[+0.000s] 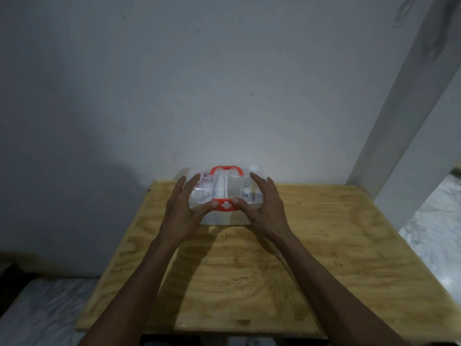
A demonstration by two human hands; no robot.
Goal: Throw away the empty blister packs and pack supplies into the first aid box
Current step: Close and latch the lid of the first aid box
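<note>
A clear plastic first aid box with a red handle and a red latch bearing a white cross stands at the far edge of the wooden table. Its lid is down. White rolls and small bottles show through the lid. My left hand lies on the left half of the lid, its thumb against the latch. My right hand rests on the lid's right half, thumb at the latch's other end. No blister packs are in view.
A pale wall rises right behind the box. A white pillar stands at the right rear corner of the table. Marble floor shows to the right and lower left.
</note>
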